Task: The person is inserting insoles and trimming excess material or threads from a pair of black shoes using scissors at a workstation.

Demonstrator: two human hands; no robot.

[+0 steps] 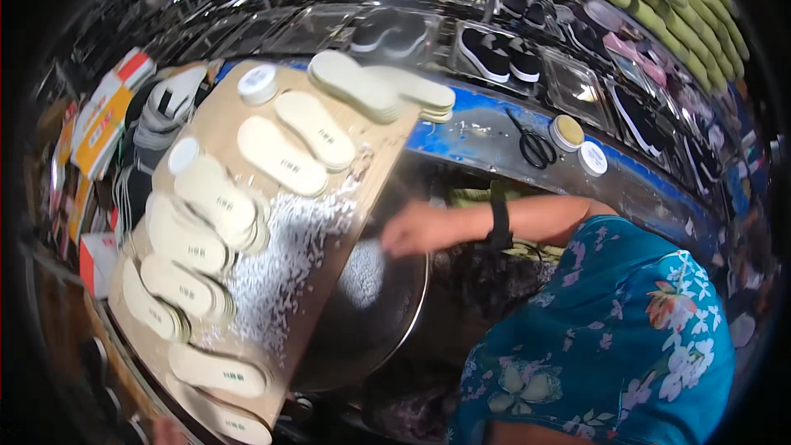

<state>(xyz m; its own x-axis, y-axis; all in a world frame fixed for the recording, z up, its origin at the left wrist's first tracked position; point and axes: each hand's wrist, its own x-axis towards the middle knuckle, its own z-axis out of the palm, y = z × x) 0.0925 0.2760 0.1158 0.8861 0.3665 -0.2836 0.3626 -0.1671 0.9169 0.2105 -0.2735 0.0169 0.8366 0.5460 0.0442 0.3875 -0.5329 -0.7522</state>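
My right hand (pixel 416 229), with a black band at the wrist, hangs over a metal basin (pixel 408 325) beside the board's edge. Its fingers are curled together and slightly blurred; what they hold, if anything, is hidden. A pale patch of white bits (pixel 362 274) shows below it. Only a smeared bit of my left hand (pixel 169 431) shows at the bottom edge, close to the board's corner, its fingers unclear. Cream insoles (pixel 284 158) lie singly and in stacks on the wooden board (pixel 329 227). Small white bits (pixel 284 259) are scattered across the board's middle.
Black scissors (pixel 537 148), an open round tub (pixel 566 132) and a white lid (pixel 593 158) lie on the blue-and-grey bench. Black-and-white shoes (pixel 498 56) stand in clear trays behind. Green rolls (pixel 667 8) are piled at upper right. Orange-and-white boxes (pixel 107 119) stand at left.
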